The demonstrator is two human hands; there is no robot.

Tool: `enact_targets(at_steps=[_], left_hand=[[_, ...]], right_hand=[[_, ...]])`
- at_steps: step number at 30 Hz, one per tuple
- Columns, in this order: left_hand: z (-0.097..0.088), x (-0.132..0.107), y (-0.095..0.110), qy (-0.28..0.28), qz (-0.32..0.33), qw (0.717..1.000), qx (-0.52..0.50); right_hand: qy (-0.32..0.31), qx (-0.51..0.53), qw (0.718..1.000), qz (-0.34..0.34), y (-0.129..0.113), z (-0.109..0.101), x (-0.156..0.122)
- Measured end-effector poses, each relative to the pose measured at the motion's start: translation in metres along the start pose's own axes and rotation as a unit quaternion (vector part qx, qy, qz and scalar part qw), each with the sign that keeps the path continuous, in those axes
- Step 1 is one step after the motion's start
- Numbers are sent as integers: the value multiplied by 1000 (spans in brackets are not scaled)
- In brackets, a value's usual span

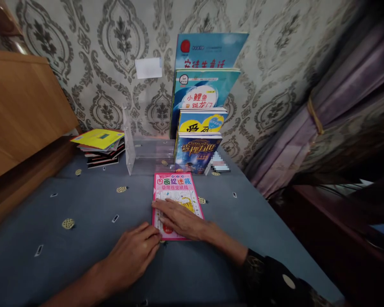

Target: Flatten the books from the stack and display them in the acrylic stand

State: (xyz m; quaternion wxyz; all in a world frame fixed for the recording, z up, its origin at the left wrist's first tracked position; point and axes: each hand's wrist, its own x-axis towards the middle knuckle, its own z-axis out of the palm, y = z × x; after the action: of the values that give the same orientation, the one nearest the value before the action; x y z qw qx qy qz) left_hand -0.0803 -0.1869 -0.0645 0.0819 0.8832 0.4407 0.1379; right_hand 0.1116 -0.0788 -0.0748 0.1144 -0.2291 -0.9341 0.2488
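Observation:
A pink children's book lies flat on the blue-grey cloth in front of me. My right hand rests flat on its lower half, fingers stretched out to the left. My left hand lies on the cloth with its fingertips at the book's lower left corner, fingers loosely curled; nothing shows inside them. Behind the book stands a clear acrylic rack with several upright books tiered at its right end.
A stack of thin books with a yellow one on top lies at the back left. A wooden headboard rises on the left. Patterned wallpaper is behind, purple curtains and a dark ledge on the right.

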Motion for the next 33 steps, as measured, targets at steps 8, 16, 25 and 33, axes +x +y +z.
enact_targets(at_steps=[8, 16, 25, 33], left_hand=[[-11, 15, 2, -25, -23, 999, -26], [8, 29, -38, 43, -69, 997, 16], [35, 47, -65, 97, -113, 984, -94], [9, 59, -65, 128, -294, 806, -498]], right_hand=[[82, -78, 992, 60, 39, 2, 4], [137, -120, 964, 193, 25, 1, -14], [149, -111, 947, 261, 14, 5, -38], [182, -99, 951, 228, 19, 7, -43]])
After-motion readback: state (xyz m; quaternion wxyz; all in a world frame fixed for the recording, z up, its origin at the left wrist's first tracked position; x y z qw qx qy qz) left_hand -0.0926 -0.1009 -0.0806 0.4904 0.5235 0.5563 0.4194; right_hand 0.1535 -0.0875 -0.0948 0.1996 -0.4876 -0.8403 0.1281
